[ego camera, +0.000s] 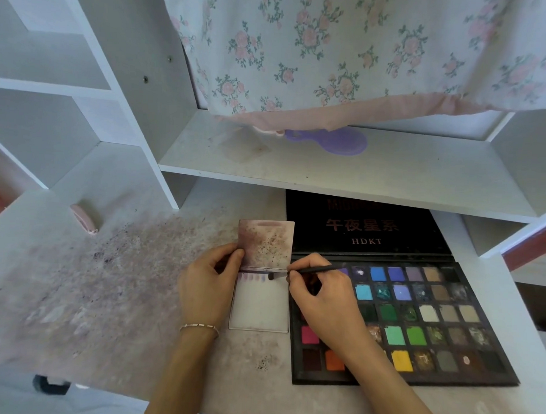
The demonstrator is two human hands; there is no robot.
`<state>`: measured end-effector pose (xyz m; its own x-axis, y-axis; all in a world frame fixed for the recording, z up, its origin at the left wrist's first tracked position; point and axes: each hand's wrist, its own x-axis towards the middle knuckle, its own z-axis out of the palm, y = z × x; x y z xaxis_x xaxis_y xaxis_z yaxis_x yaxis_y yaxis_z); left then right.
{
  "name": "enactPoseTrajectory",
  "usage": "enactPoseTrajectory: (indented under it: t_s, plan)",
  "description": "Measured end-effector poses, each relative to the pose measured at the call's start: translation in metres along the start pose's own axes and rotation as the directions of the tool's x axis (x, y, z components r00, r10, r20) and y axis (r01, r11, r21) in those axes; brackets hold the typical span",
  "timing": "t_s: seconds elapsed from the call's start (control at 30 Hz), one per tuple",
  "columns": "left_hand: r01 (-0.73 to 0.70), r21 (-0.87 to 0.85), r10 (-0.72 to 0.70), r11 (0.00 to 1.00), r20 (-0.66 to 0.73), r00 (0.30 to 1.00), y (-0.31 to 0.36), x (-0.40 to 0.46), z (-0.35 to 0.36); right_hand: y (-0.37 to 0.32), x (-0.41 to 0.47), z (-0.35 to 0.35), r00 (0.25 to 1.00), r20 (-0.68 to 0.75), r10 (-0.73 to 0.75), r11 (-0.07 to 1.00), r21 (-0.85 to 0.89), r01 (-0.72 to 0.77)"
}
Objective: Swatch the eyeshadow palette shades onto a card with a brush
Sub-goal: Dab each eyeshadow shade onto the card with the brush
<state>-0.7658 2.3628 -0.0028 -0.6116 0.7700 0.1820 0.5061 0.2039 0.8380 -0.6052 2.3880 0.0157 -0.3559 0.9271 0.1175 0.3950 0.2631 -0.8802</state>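
Observation:
A white card [260,308] lies on the desk with a row of several faint pink-to-purple swatches along its top. A stained upper flap [265,243] stands folded up behind it. My left hand [207,285] pinches the flap's lower left corner and steadies the card. My right hand [319,296] grips a thin black brush [306,271], whose tip touches the card just right of the last swatch. The open black eyeshadow palette [431,320] with several coloured pans lies to the right, partly under my right hand.
The palette's black lid [367,228] leans back under a white shelf [328,174]. On that shelf lies a purple hand mirror [339,141], below a floral cloth [348,54]. A pink object [84,217] sits at the left, and the desk surface [108,278] is stained with powder.

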Motion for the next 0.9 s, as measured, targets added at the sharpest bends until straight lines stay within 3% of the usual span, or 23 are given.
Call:
enactPoseTrajectory:
  t_s: [0.7, 0.9]
  plan:
    - [0.018, -0.039, -0.017, 0.999, 0.002, 1.000, -0.0003, 0.0012, 0.0007, 0.0014, -0.0010, 0.0000, 1.000, 0.010, -0.003, 1.000, -0.013, 0.003]
    - [0.027, -0.025, -0.027, 0.999, 0.000, 1.000, 0.0005, 0.0006, 0.0002, 0.0008, 0.0002, -0.0021, 0.996, -0.089, -0.016, 0.990, 0.136, 0.028]
